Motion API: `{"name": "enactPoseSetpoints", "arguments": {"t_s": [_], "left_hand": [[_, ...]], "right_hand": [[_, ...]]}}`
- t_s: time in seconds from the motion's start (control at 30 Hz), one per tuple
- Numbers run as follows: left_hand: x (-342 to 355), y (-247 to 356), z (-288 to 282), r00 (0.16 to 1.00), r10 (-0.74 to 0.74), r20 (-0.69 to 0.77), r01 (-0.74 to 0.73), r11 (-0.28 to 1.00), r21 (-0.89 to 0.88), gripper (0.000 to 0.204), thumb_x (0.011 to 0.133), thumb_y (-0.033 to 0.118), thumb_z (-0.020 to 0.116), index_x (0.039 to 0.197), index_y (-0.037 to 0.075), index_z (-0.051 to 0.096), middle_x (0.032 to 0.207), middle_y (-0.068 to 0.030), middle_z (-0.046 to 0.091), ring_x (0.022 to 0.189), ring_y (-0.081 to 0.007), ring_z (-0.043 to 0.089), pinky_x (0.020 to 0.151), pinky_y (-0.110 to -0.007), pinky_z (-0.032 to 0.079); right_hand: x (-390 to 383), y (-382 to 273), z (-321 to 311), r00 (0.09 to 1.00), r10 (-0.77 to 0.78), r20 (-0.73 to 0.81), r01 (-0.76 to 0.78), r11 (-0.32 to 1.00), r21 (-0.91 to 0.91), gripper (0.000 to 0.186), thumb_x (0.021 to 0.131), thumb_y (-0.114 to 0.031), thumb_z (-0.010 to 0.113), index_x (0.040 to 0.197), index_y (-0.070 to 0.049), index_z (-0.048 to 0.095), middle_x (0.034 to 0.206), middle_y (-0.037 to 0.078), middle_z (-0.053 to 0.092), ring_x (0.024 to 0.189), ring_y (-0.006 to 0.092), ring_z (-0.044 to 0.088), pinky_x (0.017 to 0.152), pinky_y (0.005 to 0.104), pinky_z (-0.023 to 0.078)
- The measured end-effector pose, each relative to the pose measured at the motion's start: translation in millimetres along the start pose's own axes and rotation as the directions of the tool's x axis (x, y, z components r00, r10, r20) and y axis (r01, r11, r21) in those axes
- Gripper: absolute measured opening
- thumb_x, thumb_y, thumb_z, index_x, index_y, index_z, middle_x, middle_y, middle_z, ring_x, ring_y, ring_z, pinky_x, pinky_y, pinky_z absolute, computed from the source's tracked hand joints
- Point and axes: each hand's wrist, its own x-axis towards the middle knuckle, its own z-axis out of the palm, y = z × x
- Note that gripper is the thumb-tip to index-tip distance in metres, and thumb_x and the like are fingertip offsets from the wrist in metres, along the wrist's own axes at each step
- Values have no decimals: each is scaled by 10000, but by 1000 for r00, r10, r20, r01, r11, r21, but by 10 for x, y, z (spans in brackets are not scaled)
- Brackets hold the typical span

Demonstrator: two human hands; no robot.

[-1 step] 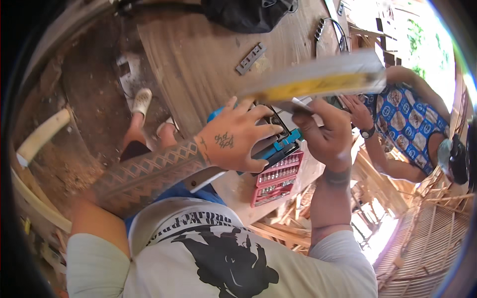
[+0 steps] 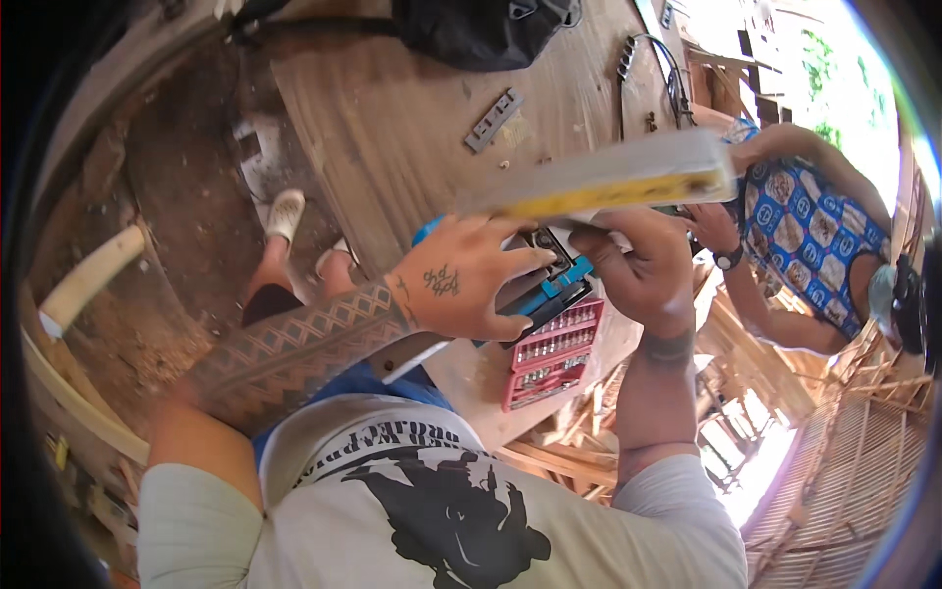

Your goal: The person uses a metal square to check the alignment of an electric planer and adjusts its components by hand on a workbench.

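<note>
My left hand [image 2: 461, 280] lies spread over a blue-and-black tool [image 2: 567, 281] on the wooden table, covering most of it. Beside it, my right hand [image 2: 643, 270] is closed, thumb against the bent fingers, near the tool's far end. A thin, pale metal-looking edge shows at those fingers, but its kind is hidden. A long grey bar with a yellow strip [image 2: 608, 187], blurred, crosses just above both hands. I cannot tell whether my right hand grips it. Close by the tool lies an open red case [image 2: 554, 355] with rows of small metal bits or sockets.
A black bag [image 2: 481, 34] lies at the table's far end, with a grey slotted strip [image 2: 494, 120] nearer. A black cable [image 2: 672, 79] runs along the right side. Another person in a blue patterned shirt [image 2: 810, 240] reaches in from the right. Feet in pale clogs [image 2: 285, 214] show at left.
The grey-and-yellow bar's right end has shifted left and slightly down. My right hand has tipped slightly lower. My left hand stays on the tool.
</note>
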Motion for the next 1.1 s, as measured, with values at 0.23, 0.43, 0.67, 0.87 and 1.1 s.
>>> {"name": "enactPoseSetpoints", "arguments": {"t_s": [0.23,0.43,0.67,0.87,1.1], "left_hand": [[-321,-19,-819,925,366,99,-184,661,-728,976,639,339,1010,1477,56,596,1582,-288,372,1489,-403,388,1243,-490,336],[-588,54,-652,911,341,233,-102,732,-673,442,744,163,955,1110,85,720,1534,-224,424,1281,-265,557,1058,-386,486],[-755,-144,-504,989,135,-54,-132,672,-728,203,820,71,819,975,73,688,1433,-164,439,1103,-231,697,957,-384,554],[-690,-209,-336,972,228,-61,-221,788,-575,446,714,194,991,1082,141,744,1318,-137,503,1061,-212,603,891,-344,506],[-668,-232,-380,966,224,127,-141,873,-468,463,716,223,1014,1076,120,741,1335,-141,488,1101,-220,642,868,-332,550]], "right_hand": [[-141,-177,-180,927,-140,348,206,965,-162,257,856,-333,831,831,-144,658,678,76,612,683,338,653,603,465,482],[-252,-284,216,935,-350,56,346,865,-365,395,845,-473,835,980,-120,720,1002,77,695,975,302,685,876,447,537],[-683,-61,1217,421,647,-636,-363,763,535,563,984,-279,783,1452,-38,583,1391,168,613,1161,242,634,1025,361,491],[-699,45,1462,303,750,-588,-194,652,733,456,1068,-157,579,1485,27,550,1350,102,660,1186,134,632,1062,291,460],[-657,9,1495,286,678,-677,-56,717,695,417,963,-33,501,1359,79,567,1393,172,623,1312,245,610,1173,372,425]]}}
